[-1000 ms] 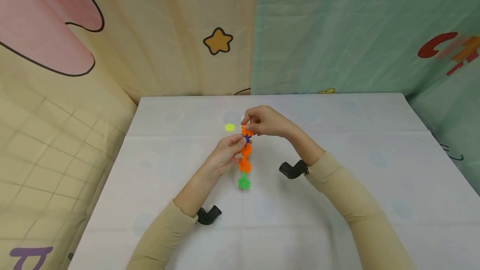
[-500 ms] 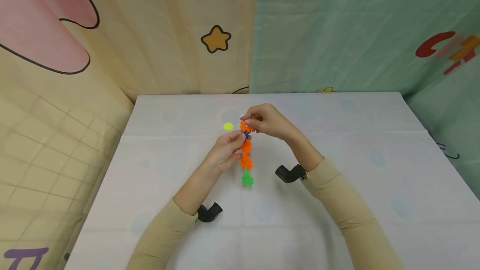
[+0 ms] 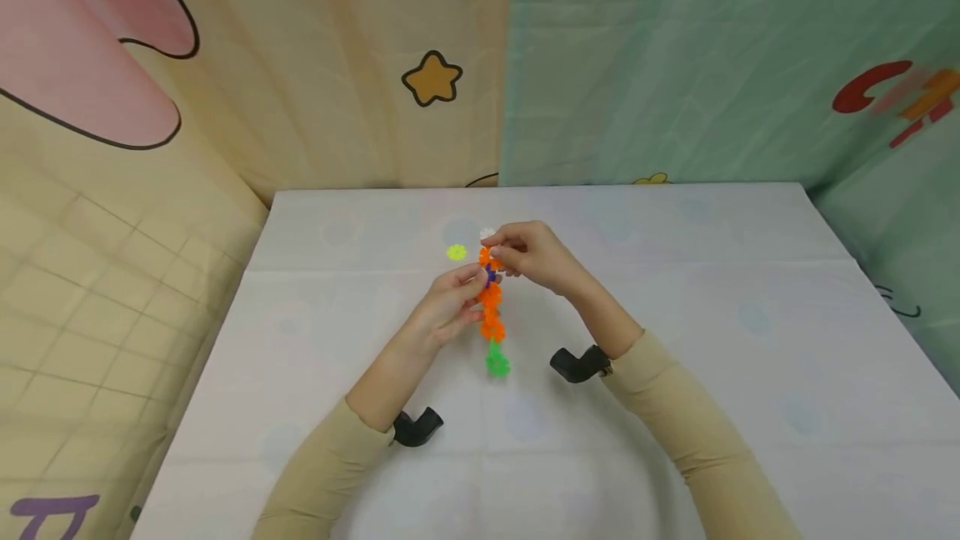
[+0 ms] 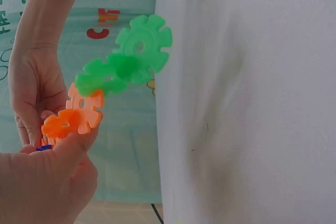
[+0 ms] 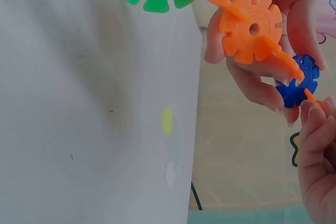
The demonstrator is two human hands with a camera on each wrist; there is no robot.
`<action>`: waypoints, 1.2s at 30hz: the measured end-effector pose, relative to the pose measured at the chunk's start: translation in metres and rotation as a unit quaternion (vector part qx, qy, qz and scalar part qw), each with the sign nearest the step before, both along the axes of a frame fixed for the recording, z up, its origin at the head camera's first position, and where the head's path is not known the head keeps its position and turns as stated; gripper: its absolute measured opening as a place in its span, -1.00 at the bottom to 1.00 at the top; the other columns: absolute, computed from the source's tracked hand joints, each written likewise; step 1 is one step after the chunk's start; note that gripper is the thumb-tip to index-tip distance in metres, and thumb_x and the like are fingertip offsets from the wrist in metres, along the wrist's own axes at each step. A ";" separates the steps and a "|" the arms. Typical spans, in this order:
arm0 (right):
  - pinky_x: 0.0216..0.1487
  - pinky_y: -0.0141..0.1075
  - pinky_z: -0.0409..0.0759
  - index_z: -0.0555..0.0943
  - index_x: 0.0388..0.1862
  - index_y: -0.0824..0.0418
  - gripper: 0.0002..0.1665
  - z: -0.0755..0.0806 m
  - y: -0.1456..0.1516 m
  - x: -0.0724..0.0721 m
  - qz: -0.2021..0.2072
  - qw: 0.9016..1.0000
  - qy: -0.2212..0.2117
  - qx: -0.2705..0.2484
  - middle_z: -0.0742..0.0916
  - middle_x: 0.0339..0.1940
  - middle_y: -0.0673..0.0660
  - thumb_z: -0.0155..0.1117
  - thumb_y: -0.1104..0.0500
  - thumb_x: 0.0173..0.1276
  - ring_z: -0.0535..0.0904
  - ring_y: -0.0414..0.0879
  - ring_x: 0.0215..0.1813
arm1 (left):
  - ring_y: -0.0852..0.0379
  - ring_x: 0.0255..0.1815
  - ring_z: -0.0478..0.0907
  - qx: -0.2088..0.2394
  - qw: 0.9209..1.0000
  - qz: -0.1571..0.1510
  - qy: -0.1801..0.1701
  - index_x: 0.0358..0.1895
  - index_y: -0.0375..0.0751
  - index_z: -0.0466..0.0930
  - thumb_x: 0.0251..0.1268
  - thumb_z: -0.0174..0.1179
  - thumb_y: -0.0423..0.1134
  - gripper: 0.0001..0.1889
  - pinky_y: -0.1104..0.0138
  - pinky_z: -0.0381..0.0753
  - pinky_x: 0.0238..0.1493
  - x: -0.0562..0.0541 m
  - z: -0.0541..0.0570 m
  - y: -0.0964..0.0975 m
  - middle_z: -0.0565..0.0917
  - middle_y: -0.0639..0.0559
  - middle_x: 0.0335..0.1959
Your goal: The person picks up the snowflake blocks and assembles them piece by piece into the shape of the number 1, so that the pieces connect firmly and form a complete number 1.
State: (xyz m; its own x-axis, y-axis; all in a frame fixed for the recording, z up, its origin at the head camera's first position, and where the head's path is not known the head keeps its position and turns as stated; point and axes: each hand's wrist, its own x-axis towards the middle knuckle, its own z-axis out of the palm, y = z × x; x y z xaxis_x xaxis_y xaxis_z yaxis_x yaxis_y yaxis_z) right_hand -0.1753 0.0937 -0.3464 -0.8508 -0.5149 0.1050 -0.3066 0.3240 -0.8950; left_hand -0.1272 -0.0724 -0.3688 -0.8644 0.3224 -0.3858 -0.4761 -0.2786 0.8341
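Observation:
A chain of interlocking snowflake discs runs between my hands, its green discs (image 4: pixel 144 43) at the near end and orange discs (image 5: pixel 251 29) after them. Farther along sits a blue disc (image 5: pixel 298 81), pinched by my left hand (image 3: pixel 452 302) between thumb and fingers. My right hand (image 3: pixel 536 255) grips an orange disc (image 3: pixel 485 257) at the far end, next to the blue one. In the right wrist view only a thin edge of that end disc shows, the rest hidden by fingertips. The chain is held above the table, green end hanging toward me.
A yellow disc (image 3: pixel 457 252) lies on the white-covered table (image 3: pixel 360 340) left of my right hand. Behind the right fingertips lies a white disc (image 3: pixel 487 233), partly covered in the head view. Printed curtains (image 3: pixel 645 65) stand behind the table.
My right hand has moved slightly down and toward me, uncovering the white disc. The chain's green end has swung a little to the right. Both hands keep their grip.

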 end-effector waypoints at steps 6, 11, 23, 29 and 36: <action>-0.32 -0.26 0.60 0.55 0.04 0.45 -0.70 -0.001 0.007 -0.003 0.028 0.997 -0.067 -0.027 0.69 -0.32 0.23 0.06 0.39 0.37 0.54 0.17 -0.39 | 0.17 -0.29 0.42 0.010 1.000 -0.014 0.003 0.27 -0.41 0.26 0.49 -0.16 -0.32 -0.62 0.43 0.54 -0.35 -0.001 0.001 -0.002 0.50 0.03 -0.18; -0.19 -0.15 0.62 0.52 0.11 0.43 -0.66 -0.003 0.009 -0.004 0.026 0.994 -0.102 -0.041 0.69 -0.20 0.25 0.04 0.38 0.39 0.56 0.15 -0.36 | 0.16 -0.26 0.43 0.026 0.999 -0.022 -0.008 0.29 -0.39 0.24 0.49 -0.15 -0.27 -0.60 0.37 0.53 -0.29 -0.002 0.002 -0.003 0.51 0.03 -0.18; -0.25 -0.28 0.61 0.50 0.14 0.41 -0.64 -0.004 0.010 -0.006 0.022 0.991 -0.117 -0.057 0.68 -0.26 0.23 0.06 0.34 0.40 0.54 -0.09 -0.44 | 0.10 -0.17 0.42 0.025 0.999 -0.020 -0.023 0.32 -0.30 0.24 0.48 -0.12 -0.21 -0.57 0.30 0.49 -0.18 -0.004 0.003 -0.005 0.55 0.05 -0.15; -0.28 -0.32 0.60 0.50 0.14 0.40 -0.65 -0.001 0.009 -0.005 0.018 0.991 -0.120 -0.062 0.68 -0.33 0.20 0.05 0.34 0.40 0.55 -0.06 -0.43 | 0.10 -0.13 0.39 0.011 0.999 -0.031 -0.008 0.33 -0.28 0.24 0.49 -0.13 -0.15 -0.55 0.30 0.47 -0.16 -0.005 0.003 -0.005 0.52 0.07 -0.10; -0.29 -0.35 0.56 0.47 0.16 0.43 -0.62 -0.001 0.008 -0.004 0.025 0.989 -0.132 -0.068 0.67 -0.40 0.14 0.04 0.34 0.40 0.57 -0.12 -0.41 | 0.10 -0.15 0.45 0.001 1.000 -0.021 0.006 0.26 -0.27 0.30 0.49 -0.13 -0.13 -0.59 0.42 0.46 -0.28 -0.007 0.003 -0.003 0.55 0.08 -0.17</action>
State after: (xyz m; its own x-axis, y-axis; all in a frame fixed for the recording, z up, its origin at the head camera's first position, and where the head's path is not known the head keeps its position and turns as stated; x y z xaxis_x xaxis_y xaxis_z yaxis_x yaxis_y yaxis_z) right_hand -0.1793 0.1019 -0.3469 -0.8314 -0.5538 -0.0460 -0.0687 0.1846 -0.9804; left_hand -0.1345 -0.0751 -0.3661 -0.8548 0.3587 -0.3750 -0.4776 -0.2611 0.8389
